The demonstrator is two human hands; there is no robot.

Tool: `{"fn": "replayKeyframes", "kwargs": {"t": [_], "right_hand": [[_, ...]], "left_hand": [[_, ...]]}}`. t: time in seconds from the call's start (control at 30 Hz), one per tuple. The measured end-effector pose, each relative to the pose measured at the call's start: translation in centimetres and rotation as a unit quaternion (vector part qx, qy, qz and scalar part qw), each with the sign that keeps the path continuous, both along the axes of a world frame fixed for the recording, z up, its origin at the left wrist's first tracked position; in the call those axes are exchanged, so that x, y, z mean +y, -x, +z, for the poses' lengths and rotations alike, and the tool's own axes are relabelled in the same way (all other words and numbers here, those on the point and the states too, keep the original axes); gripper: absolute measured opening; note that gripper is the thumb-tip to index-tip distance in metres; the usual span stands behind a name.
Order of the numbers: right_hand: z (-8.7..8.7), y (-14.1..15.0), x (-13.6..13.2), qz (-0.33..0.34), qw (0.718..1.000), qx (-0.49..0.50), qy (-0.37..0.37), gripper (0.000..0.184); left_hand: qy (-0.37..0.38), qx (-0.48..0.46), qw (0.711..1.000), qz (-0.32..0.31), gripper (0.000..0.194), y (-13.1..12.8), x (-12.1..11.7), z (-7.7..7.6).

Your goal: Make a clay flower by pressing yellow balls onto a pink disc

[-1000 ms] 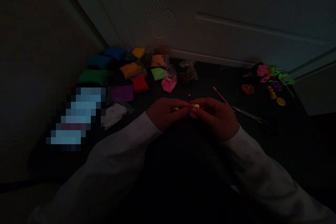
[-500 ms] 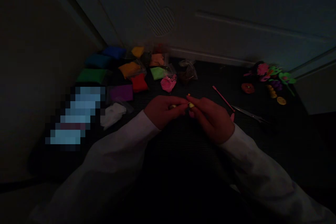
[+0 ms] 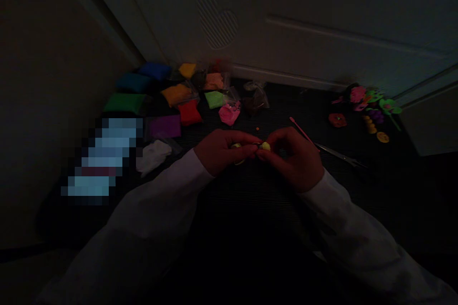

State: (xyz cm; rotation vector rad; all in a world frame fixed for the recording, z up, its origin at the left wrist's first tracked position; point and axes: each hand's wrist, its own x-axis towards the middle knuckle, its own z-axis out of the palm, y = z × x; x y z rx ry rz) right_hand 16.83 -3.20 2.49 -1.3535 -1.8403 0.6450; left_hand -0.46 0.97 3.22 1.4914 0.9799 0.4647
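Note:
My left hand (image 3: 223, 150) and my right hand (image 3: 295, 157) meet above the dark table, fingertips almost together. Between the right thumb and forefinger sits a small yellow lump of modelling clay (image 3: 265, 146), pinched. The left fingers are closed too, and a second yellow piece (image 3: 236, 146) shows at their knuckles; its shape is mostly covered. A tiny orange ball (image 3: 257, 128) lies on the table just beyond the fingertips. To the right of my right hand are a pink stick tool (image 3: 299, 128) and scissors (image 3: 339, 155). The light is very dim.
Bags of coloured clay, such as purple (image 3: 165, 126), red (image 3: 189, 112) and green (image 3: 125, 103), crowd the back left. White clay (image 3: 153, 156) lies near a blurred bright screen (image 3: 107, 157). Clay flowers (image 3: 358, 95) and a yellow disc (image 3: 382, 137) stand at right, below a pale panel (image 3: 304, 0).
My right fingers covered more of the yellow lump half a second ago, and now they have drawn back a little, showing it more fully. The left hand stays nearly in place.

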Motion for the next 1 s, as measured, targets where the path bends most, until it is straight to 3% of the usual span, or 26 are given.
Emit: {"fn": "replayKeyframes", "kwargs": {"t": [0.17,0.33,0.47,0.57,0.67,0.87,1.0], "right_hand": [[0.03,-0.12,-0.03,0.010,1.000,-0.003,-0.002,0.015],[0.34,-0.24,-0.19,0.013,0.998,-0.035,-0.049,0.022],[0.31,-0.10,-0.36,0.013,0.998,-0.034,-0.053,0.032],[0.23,-0.02,-0.38,0.001,0.998,-0.029,-0.056,0.027],[0.29,-0.14,-0.27,-0.015,0.996,-0.038,-0.075,0.020],[0.38,-0.40,0.00,-0.013,0.984,-0.099,-0.150,0.018],[0.15,-0.43,0.02,0.008,0.978,-0.120,-0.170,0.018]], "left_hand": [[0.049,-0.039,0.998,0.015,0.029,0.11,0.04,-0.23],[0.097,-0.121,0.987,0.036,0.028,0.12,0.11,-0.79],[0.112,-0.152,0.981,0.037,0.043,-0.02,0.07,-0.91],[0.133,-0.184,0.972,0.056,0.056,-0.14,0.08,-0.72],[0.153,-0.198,0.965,0.078,0.056,-0.17,0.12,-0.47],[0.225,-0.242,0.944,-0.014,0.065,-0.11,-0.24,-0.17],[0.236,-0.223,0.943,-0.072,0.057,-0.16,-0.59,-0.03]]}}
